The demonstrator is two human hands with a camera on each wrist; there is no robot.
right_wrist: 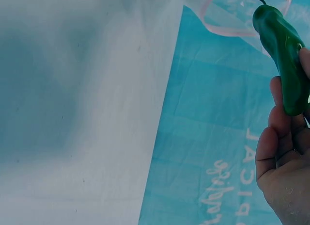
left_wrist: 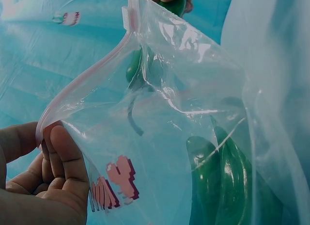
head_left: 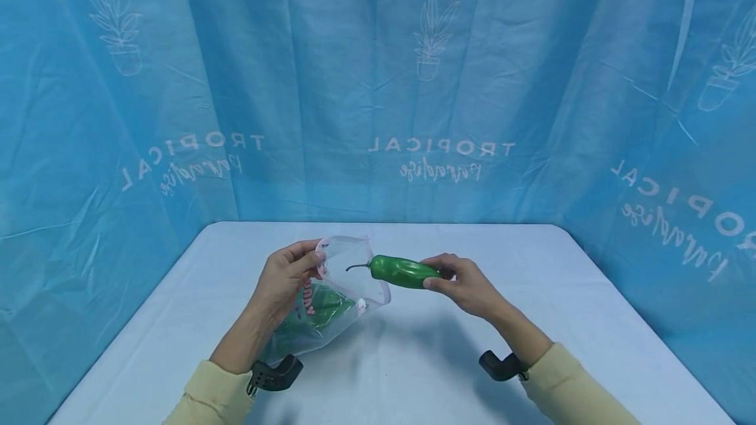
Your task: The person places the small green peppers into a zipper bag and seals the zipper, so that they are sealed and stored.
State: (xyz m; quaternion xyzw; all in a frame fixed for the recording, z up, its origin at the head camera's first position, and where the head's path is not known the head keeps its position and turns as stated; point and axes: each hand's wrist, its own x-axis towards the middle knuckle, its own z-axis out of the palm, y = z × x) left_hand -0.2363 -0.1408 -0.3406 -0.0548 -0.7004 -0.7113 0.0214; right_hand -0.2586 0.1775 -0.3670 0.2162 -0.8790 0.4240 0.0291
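Note:
My left hand (head_left: 288, 274) pinches the rim of a clear zip bag (head_left: 341, 340) with a pink edge, and the bag's mouth gapes toward the right. Several green peppers (left_wrist: 232, 181) lie inside it, seen through the plastic. In my right hand (head_left: 463, 284) a long green pepper (head_left: 401, 271) is gripped by its blunt end, its thin curved stem pointing left into the bag's opening. The right wrist view shows the same pepper (right_wrist: 281, 55) between thumb and fingers, stem end nearest the bag's pink rim (right_wrist: 227, 32). Red print marks the bag's side.
A white-covered table (head_left: 590, 346) lies under both hands. Blue printed curtains (head_left: 378, 84) enclose it at the back and both sides. Each wrist wears a black strap with a camera mount (head_left: 274, 374).

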